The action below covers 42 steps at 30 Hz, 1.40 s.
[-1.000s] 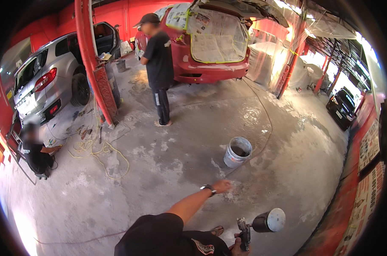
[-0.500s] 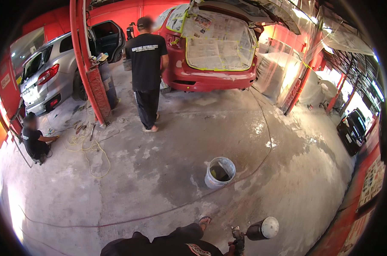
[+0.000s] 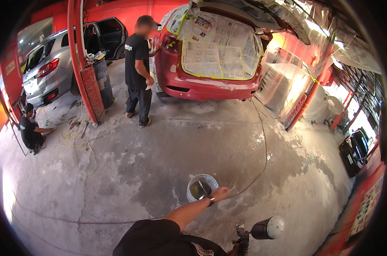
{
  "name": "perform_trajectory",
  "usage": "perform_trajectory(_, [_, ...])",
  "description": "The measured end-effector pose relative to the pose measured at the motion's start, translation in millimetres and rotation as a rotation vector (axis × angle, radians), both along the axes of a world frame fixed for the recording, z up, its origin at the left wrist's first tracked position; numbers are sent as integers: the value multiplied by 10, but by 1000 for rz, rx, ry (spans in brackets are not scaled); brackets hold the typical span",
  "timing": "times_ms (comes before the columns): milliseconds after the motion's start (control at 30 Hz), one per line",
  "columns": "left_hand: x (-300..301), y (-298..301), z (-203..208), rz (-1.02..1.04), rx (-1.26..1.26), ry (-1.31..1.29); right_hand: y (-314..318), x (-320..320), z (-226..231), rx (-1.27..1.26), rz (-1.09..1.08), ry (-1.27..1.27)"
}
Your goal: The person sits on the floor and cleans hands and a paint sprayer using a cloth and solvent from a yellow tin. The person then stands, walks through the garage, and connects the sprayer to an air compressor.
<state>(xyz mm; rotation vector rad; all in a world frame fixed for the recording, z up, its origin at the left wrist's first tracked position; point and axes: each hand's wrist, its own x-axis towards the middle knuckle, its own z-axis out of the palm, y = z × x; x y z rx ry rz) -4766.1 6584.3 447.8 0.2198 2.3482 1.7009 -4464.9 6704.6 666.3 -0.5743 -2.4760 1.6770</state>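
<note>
My left hand (image 3: 220,194), with a watch on its wrist, stretches forward and across to the right. In the picture it lies at the right rim of a white bucket (image 3: 191,190) on the floor, which holds murky liquid and a pale stick-like thing; contact cannot be made out. Its fingers are too small and soft to read. Low in the picture, my right hand (image 3: 235,248) is closed round the grip of a spray gun (image 3: 243,236). A dark cup with a pale end (image 3: 268,228) sticks out from the gun to the right.
A red car (image 3: 202,87) with its rear masked in paper stands ahead; a person (image 3: 137,64) is beside it. Another person (image 3: 30,130) crouches at left near a silver car (image 3: 52,77). A hose (image 3: 265,149) crosses the floor. Red posts (image 3: 91,91) and a blue drum (image 3: 102,81) stand left.
My left arm has come into view and reached out past the bucket. The standing person has turned toward the red car. The spray gun has shifted slightly right.
</note>
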Motion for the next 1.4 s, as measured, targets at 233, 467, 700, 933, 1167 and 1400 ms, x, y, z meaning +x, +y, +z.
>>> perform_trajectory(233, [-684, 1300, 258, -163, 289, -353, 1235, -601, -521, 104, 59, 292])
perform_trajectory(467, [-197, 645, -1267, 147, -441, -255, 2542, -1134, -315, 43, 5, 384])
perform_trajectory(700, [1500, -19, -1905, -58, -841, -991, 3695, -1645, -289, -55, -62, 221])
perform_trajectory(933, [1235, 754, -1690, 168, -702, -1095, 4662, -2671, -657, -171, 12, 115])
perform_trajectory(1167, [-1165, 2209, -2467, 9, -843, -549, 5560, -4164, -361, -298, -86, 92])
perform_trajectory(1400, [-4837, 4978, -1003, 51, -227, -258, 6079, -5690, -232, -214, -29, 199])
